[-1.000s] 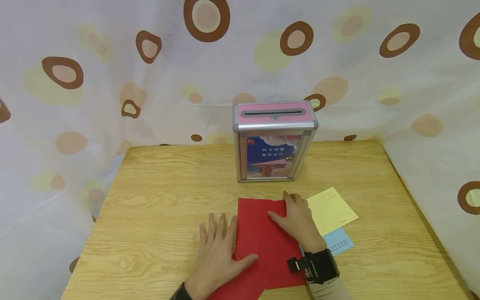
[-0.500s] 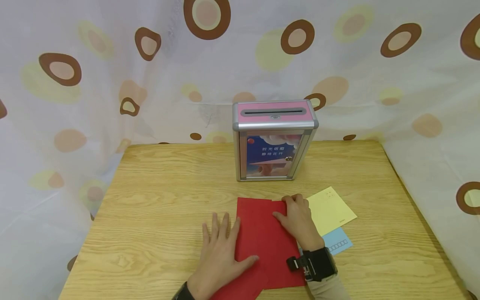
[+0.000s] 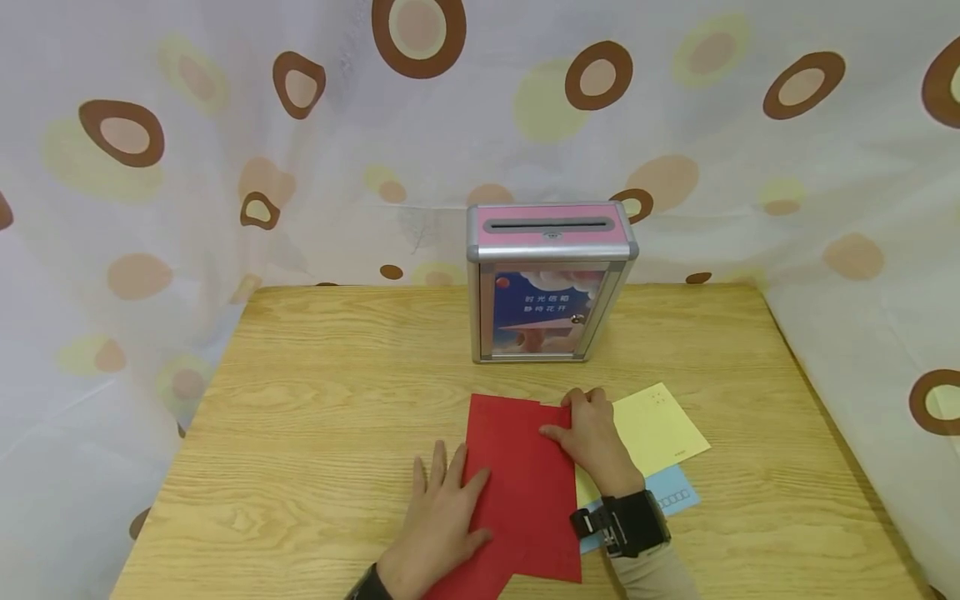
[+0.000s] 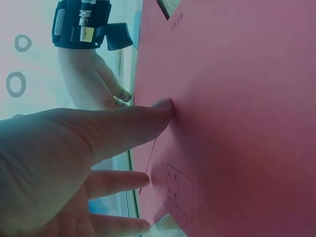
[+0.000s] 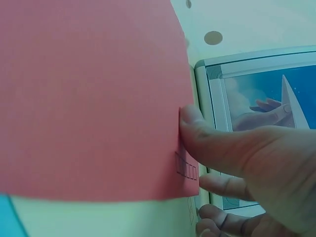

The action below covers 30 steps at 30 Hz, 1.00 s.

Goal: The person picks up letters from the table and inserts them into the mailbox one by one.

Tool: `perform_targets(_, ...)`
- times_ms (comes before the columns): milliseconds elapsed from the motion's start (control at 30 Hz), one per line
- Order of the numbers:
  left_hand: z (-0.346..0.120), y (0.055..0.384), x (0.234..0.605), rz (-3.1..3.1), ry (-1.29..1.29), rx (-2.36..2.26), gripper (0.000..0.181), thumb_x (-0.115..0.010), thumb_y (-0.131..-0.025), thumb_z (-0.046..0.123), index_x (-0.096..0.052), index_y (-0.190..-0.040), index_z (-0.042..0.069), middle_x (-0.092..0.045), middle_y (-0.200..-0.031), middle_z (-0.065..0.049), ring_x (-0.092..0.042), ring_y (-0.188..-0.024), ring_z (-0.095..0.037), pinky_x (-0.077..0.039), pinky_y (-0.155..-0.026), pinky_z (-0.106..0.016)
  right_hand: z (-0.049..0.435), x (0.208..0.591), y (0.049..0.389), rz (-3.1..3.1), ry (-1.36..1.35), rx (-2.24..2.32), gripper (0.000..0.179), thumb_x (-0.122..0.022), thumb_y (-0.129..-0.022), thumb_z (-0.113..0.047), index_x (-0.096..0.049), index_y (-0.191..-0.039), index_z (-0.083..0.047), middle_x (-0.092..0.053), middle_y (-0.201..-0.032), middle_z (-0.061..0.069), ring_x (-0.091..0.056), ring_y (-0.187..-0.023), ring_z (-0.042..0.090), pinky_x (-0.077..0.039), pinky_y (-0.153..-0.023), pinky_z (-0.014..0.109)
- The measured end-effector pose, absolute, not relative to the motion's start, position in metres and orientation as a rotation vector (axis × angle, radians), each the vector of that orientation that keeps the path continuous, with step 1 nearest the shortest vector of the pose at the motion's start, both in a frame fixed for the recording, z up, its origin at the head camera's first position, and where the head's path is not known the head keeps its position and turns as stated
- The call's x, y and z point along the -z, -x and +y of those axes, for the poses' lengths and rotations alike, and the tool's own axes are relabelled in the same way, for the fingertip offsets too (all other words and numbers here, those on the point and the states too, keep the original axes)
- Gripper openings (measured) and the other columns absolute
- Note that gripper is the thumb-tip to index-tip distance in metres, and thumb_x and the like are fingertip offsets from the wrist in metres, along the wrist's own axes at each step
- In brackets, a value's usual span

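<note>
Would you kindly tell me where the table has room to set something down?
The table is bare left of the box and left hand, and right of the yellow paper. Crowded: front middle, with red papers, right hand and blue paper.

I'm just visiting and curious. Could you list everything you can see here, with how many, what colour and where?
Red envelopes: at least two, red, overlapping at the table's near side
Yellow envelope: one, yellow, right of the red ones
Blue envelope: one, light blue, partly under the yellow one
Slotted box: one, silver and pink with a blue picture, upright behind the envelopes
Table: one, light wood, under everything
Patterned cloth: at least one, white with brown, peach and yellow shapes, behind and beside the table
Wrist straps: two, black, one per wrist
Sleeve: one visible, beige, right arm
Left hand: one, bare, touching the red envelopes
Right hand: one, bare, pinching their far right corner
</note>
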<state>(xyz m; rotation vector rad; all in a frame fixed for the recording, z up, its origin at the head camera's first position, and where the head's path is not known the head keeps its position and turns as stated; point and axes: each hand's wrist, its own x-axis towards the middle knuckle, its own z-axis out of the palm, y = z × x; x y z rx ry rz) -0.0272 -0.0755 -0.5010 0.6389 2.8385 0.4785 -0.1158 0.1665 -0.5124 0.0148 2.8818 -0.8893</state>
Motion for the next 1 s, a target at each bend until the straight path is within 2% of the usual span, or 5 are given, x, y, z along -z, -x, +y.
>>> perform_targets(267, -0.076, 0.027, 0.501, 2.786, -0.583, -0.516, 0.072, -0.082, -0.075, 0.04, -0.056, -0.136, 0.012, -0.033, -0.151, -0.024, -0.013, -0.14, -0.052, -0.018, -0.107, -0.074, 0.165, 0.512, 0.116, 2.911, 0.002, 0.888, 0.046, -0.083, -0.078, -0.028, -0.05, -0.099, -0.002, -0.044, -0.102, 0.022, -0.044, -0.097, 0.039, -0.049, -0.076, 0.048)
perform_targets(500, -0.076, 0.027, 0.502, 2.79, -0.576, -0.535, 0.074, -0.084, -0.072, 0.04, -0.057, -0.135, 0.011, -0.033, -0.152, -0.024, -0.014, -0.14, -0.051, -0.02, -0.107, -0.073, 0.165, 0.507, 0.112, 2.933, 0.12, 1.07, 0.024, -0.073, -0.085, -0.006, -0.058, -0.104, -0.001, -0.057, -0.078, 0.008, -0.052, -0.066, 0.02, -0.047, -0.06, 0.035)
perform_targets(767, -0.076, 0.028, 0.5, 2.823, -0.572, -0.612, 0.07, -0.084, -0.072, 0.037, -0.061, -0.129, 0.003, -0.038, -0.149, -0.022, -0.018, -0.139, -0.052, -0.025, -0.106, -0.072, 0.168, 0.485, 0.102, 2.949, 0.249, 1.35, 0.011, -0.066, -0.09, -0.002, -0.068, -0.101, -0.007, -0.065, -0.085, 0.008, -0.06, -0.068, 0.017, -0.051, -0.057, 0.033)
perform_targets(900, -0.075, 0.03, 0.5, 2.878, -0.594, -0.786, 0.053, -0.082, -0.077, 0.03, -0.066, -0.119, 0.002, -0.047, -0.142, -0.02, -0.031, -0.135, -0.05, -0.034, -0.104, -0.067, 0.169, 0.466, 0.098, 2.953, 0.27, 1.497, 0.013, -0.068, -0.09, -0.003, -0.068, -0.101, -0.01, -0.067, -0.083, 0.005, -0.061, -0.065, 0.014, -0.053, -0.056, 0.031)
perform_targets(1000, -0.074, 0.03, 0.501, 2.89, -0.598, -1.024, 0.037, -0.08, -0.08, 0.021, -0.067, -0.11, 0.003, -0.061, -0.124, -0.014, -0.052, -0.12, -0.036, -0.049, -0.096, -0.053, 0.169, 0.452, 0.096, 2.985, 0.282, 1.587, 0.015, -0.069, -0.088, -0.003, -0.068, -0.101, -0.011, -0.069, -0.083, 0.002, -0.062, -0.067, 0.012, -0.054, -0.058, 0.029)
